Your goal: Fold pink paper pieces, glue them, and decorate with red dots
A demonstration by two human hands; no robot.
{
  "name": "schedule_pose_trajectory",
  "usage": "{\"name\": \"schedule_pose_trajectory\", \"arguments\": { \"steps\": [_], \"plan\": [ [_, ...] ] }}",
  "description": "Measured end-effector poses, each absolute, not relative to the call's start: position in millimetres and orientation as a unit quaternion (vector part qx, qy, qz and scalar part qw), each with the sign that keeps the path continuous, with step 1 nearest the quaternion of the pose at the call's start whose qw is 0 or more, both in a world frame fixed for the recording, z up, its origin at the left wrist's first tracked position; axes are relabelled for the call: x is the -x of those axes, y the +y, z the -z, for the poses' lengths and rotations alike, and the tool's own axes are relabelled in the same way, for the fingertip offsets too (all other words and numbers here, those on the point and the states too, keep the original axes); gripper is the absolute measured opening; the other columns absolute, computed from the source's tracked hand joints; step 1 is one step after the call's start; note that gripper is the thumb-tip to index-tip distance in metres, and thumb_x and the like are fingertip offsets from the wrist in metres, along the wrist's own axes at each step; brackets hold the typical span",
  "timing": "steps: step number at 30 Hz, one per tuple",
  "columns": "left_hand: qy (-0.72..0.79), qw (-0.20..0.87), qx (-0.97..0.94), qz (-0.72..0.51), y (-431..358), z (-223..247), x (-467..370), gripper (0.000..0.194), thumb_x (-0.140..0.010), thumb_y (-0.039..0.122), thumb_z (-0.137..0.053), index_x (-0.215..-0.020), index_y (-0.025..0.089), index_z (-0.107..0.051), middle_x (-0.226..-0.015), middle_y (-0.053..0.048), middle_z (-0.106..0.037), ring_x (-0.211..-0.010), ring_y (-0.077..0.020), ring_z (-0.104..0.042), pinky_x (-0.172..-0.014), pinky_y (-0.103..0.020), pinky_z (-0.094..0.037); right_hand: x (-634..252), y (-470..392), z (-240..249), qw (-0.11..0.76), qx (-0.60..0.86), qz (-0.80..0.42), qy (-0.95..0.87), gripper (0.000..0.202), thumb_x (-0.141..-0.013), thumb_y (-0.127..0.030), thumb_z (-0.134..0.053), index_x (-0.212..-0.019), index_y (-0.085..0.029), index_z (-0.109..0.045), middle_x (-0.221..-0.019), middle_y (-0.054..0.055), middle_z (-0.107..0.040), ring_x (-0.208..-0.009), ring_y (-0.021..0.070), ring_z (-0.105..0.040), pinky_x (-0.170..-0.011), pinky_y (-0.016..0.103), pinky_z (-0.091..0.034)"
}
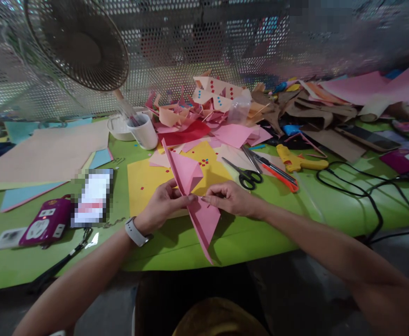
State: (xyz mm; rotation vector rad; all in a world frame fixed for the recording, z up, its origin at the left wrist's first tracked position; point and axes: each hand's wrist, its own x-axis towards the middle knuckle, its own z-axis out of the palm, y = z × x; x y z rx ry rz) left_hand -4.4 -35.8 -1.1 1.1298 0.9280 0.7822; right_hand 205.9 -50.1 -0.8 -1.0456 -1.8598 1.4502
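Observation:
A folded pink paper shape point(206, 221), with a long rolled edge and two pointed flaps, is held up above the table's front part. My left hand point(164, 203) grips it at its narrow middle, thumb in front and fingers behind. Close beside that spot, the thumb and fingertips of my right hand point(229, 198) are pinched together at the paper's middle. Something tiny and dark shows at those fingertips, too small to name. Under the hands lies a yellow sheet point(144, 179) with several small red and blue paper bits on it.
Black-handled scissors point(250, 179), an orange utility knife point(278, 172) and a yellow glue gun point(300, 161) lie right of the hands. A white cup point(143, 132), paper scraps point(186, 112) and a fan point(81, 46) stand behind. Left are a phone point(93, 198) and a purple device point(46, 220). Black cables point(362, 191) curl at right.

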Motion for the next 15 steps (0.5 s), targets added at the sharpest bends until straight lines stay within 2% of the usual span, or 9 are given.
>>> {"name": "schedule_pose_trajectory", "arguments": {
  "steps": [5, 10, 15],
  "plan": [
    [0.407, 0.690, -0.481, -0.355, -37.9, 0.0, 4.7, 0.042, -0.063, 0.025, -0.086, -0.095, 0.011, -0.063, -0.082, -0.006, -0.074, -0.068, -0.0152, -0.070, -0.068, -0.026, -0.059, -207.6, -49.5, 1.2, 0.268, 0.387, -0.565, -0.677, 0.032, -0.085, -0.045, -0.059, -0.074, -0.014, -0.061, -0.059, -0.004, -0.047, -0.054, 0.0086, -0.038, -0.049, 0.023, -0.027],
    [0.411, 0.689, -0.477, -0.358, -38.9, 0.1, 6.0, 0.035, -0.065, 0.025, -0.085, -0.088, 0.011, -0.063, -0.077, -0.005, -0.072, -0.068, -0.0159, -0.069, -0.068, -0.027, -0.059, -208.6, -47.9, 0.5, 0.276, 0.387, -0.569, -0.671, 0.036, -0.083, -0.048, -0.062, -0.072, -0.014, -0.061, -0.059, -0.004, -0.045, -0.055, 0.0086, -0.037, -0.052, 0.023, -0.027],
    [0.416, 0.690, -0.475, -0.354, -38.1, 0.6, 8.3, 0.035, -0.065, 0.026, -0.084, -0.089, 0.012, -0.063, -0.079, -0.006, -0.072, -0.068, -0.0168, -0.069, -0.066, -0.028, -0.058, -211.5, -45.1, 0.5, 0.258, 0.376, -0.581, -0.673, 0.029, -0.085, -0.041, -0.057, -0.076, -0.014, -0.063, -0.062, -0.003, -0.049, -0.056, 0.0087, -0.038, -0.054, 0.024, -0.028]
  ]
}}
